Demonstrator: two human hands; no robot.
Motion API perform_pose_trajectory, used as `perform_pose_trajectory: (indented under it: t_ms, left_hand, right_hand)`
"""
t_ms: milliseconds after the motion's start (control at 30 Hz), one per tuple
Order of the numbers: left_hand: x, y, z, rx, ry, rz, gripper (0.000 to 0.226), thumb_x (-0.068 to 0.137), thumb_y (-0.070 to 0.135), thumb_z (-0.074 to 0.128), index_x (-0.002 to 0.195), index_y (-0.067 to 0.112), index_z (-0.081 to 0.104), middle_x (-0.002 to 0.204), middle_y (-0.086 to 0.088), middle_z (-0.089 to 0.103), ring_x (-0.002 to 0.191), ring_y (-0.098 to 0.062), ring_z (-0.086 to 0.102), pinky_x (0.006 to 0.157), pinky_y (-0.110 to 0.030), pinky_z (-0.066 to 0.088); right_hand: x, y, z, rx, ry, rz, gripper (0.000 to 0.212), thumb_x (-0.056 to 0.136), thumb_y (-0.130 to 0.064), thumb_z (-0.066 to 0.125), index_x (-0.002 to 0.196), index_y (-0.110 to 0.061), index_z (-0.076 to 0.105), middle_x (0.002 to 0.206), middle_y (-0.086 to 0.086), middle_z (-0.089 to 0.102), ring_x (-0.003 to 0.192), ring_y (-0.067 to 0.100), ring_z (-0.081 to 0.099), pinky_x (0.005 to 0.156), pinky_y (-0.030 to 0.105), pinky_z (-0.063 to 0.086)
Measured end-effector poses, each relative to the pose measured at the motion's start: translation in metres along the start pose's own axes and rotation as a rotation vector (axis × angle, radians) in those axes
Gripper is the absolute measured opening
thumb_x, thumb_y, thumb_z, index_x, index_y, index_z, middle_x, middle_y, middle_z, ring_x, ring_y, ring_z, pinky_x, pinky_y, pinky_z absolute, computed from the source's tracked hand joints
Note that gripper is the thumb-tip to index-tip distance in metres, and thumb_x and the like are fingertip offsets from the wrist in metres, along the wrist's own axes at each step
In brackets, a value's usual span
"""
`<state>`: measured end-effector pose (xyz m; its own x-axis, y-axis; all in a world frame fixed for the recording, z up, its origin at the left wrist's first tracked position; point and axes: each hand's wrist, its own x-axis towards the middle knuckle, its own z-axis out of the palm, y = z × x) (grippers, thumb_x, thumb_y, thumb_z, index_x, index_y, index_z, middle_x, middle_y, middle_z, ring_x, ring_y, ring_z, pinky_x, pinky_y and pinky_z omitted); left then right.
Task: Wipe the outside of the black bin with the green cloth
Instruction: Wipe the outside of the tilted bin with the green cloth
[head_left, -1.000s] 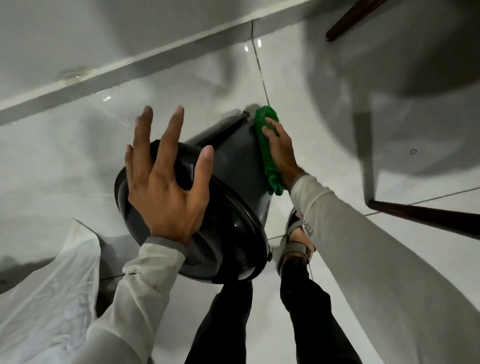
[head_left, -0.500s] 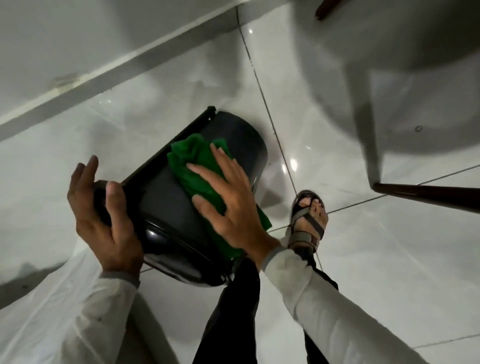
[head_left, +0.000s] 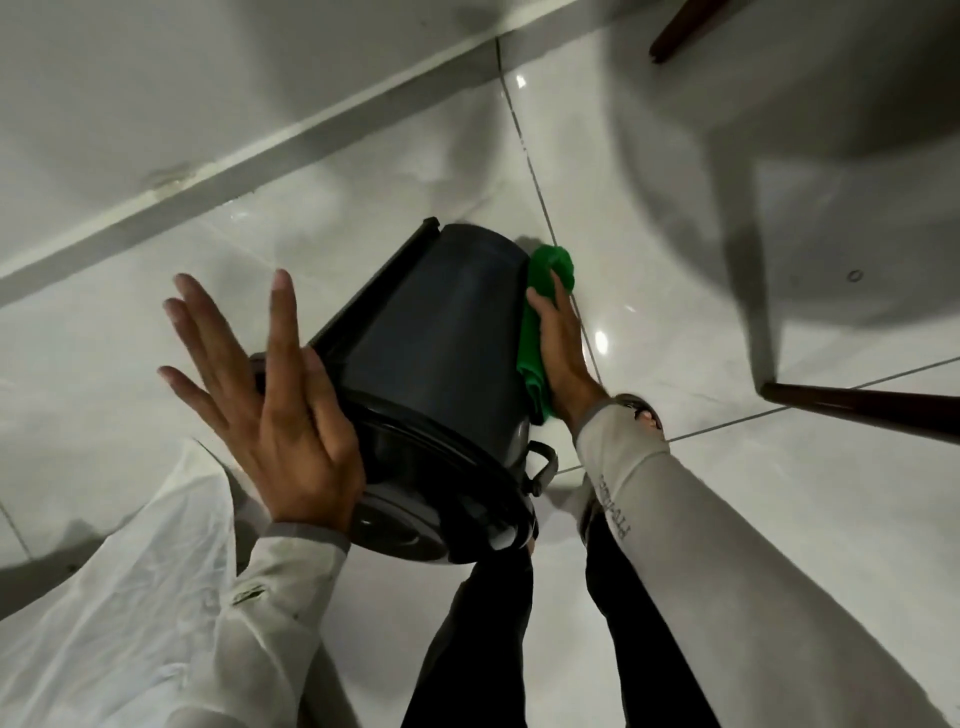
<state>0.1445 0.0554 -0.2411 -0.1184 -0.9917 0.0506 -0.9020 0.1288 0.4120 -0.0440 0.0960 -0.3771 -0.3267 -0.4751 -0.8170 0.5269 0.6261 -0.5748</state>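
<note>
The black bin (head_left: 436, 353) is tipped over in mid-air above the floor, its lid end toward me and its base pointing away. My left hand (head_left: 270, 405) lies flat against the bin's left side near the lid rim, fingers spread and straight. My right hand (head_left: 561, 353) presses the green cloth (head_left: 540, 312) against the bin's right wall. Part of the cloth sticks out above my fingers and part below my palm. A small grey handle (head_left: 543, 467) juts from the lid rim.
A crumpled white plastic bag (head_left: 119, 597) lies on the tiled floor at lower left. Dark wooden furniture legs (head_left: 862, 410) reach in from the right and from the top right. My sandalled foot (head_left: 644, 415) stands just behind my right wrist. A wall skirting (head_left: 208, 171) runs across the upper left.
My right hand slid the cloth from the bin's top face round to its right side. My left hand let go of the lid rim and now lies flat with fingers spread. The bin turned slightly.
</note>
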Motion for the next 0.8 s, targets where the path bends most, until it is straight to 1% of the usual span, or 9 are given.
perform_pose_trajectory:
  t_ms: [67,167,267,333,400,467,600,700,800]
  left_hand:
    - [0.003,0.005,0.0,0.016,-0.027,0.018,0.053,0.11,0.037,0.031,0.16,0.021,0.038,0.172,-0.031,0.012,0.161,-0.048,0.005,0.125,-0.075,0.0]
    - [0.012,0.014,-0.001,0.057,-0.063,0.058,0.076,0.103,0.07,0.021,0.162,0.023,0.032,0.171,-0.033,0.011,0.16,-0.052,0.004,0.122,-0.079,-0.001]
    - [0.02,0.019,0.001,0.115,-0.091,0.092,0.084,0.098,0.079,0.019,0.163,0.027,0.028,0.172,-0.032,0.009,0.159,-0.052,0.002,0.119,-0.083,-0.001]
    - [0.02,0.019,0.001,0.113,-0.108,0.101,0.087,0.096,0.082,0.019,0.163,0.028,0.028,0.172,-0.031,0.008,0.159,-0.053,0.0,0.118,-0.084,-0.002]
    - [0.018,0.021,0.002,0.105,-0.116,0.12,0.089,0.094,0.084,0.019,0.163,0.029,0.029,0.172,-0.032,0.008,0.159,-0.055,0.0,0.118,-0.084,-0.003]
    - [0.021,0.025,0.004,0.119,-0.12,0.138,0.089,0.094,0.085,0.018,0.163,0.03,0.029,0.172,-0.032,0.009,0.158,-0.056,0.001,0.118,-0.084,-0.002]
    - [0.036,0.044,0.014,0.154,-0.127,0.14,0.09,0.092,0.088,0.015,0.162,0.033,0.031,0.173,-0.03,0.009,0.159,-0.055,0.001,0.116,-0.086,0.003]
    - [0.045,0.055,0.017,0.17,-0.162,0.119,0.09,0.09,0.089,0.013,0.162,0.037,0.03,0.175,-0.024,0.006,0.16,-0.053,-0.003,0.115,-0.087,0.004]
    - [0.048,0.063,0.017,0.18,-0.192,0.124,0.089,0.09,0.089,0.014,0.161,0.038,0.031,0.175,-0.023,0.005,0.16,-0.053,-0.004,0.115,-0.087,0.004]
  right_hand:
    - [-0.015,-0.003,0.0,0.025,-0.012,-0.013,0.059,0.107,-0.032,0.054,0.164,-0.03,0.039,0.164,0.004,0.049,0.147,0.027,0.052,0.128,0.052,0.04]
    - [-0.046,-0.011,0.006,-0.024,-0.107,-0.202,0.056,0.104,-0.042,0.055,0.159,-0.031,0.049,0.174,0.003,0.036,0.161,0.022,0.036,0.134,0.051,0.031]
    - [-0.071,-0.012,0.008,-0.234,-0.292,-0.487,0.05,0.105,-0.048,0.052,0.155,-0.037,0.053,0.178,-0.003,0.029,0.168,0.012,0.016,0.137,0.051,0.021]
    - [-0.071,-0.005,0.003,-0.343,-0.321,-0.573,0.052,0.106,-0.043,0.055,0.157,-0.032,0.051,0.179,-0.001,0.027,0.169,0.012,0.012,0.138,0.053,0.019]
    - [-0.06,0.001,-0.005,-0.316,-0.283,-0.506,0.056,0.104,-0.039,0.058,0.158,-0.029,0.049,0.18,0.002,0.024,0.169,0.015,0.015,0.137,0.053,0.02]
    - [-0.038,0.001,-0.012,-0.211,-0.211,-0.361,0.058,0.105,-0.032,0.059,0.16,-0.025,0.046,0.178,0.006,0.026,0.166,0.022,0.025,0.136,0.053,0.026]
    - [0.015,-0.007,-0.02,0.076,-0.069,-0.023,0.052,0.108,-0.027,0.058,0.159,-0.022,0.047,0.158,0.01,0.057,0.146,0.031,0.055,0.126,0.056,0.042]
    - [0.034,-0.008,-0.021,0.124,-0.067,0.078,0.046,0.108,-0.027,0.055,0.153,-0.021,0.053,0.148,0.016,0.065,0.138,0.037,0.061,0.123,0.058,0.046]
    - [0.032,-0.011,-0.023,0.092,-0.06,0.098,0.047,0.108,-0.022,0.053,0.155,-0.02,0.052,0.15,0.016,0.063,0.139,0.037,0.06,0.124,0.057,0.045]
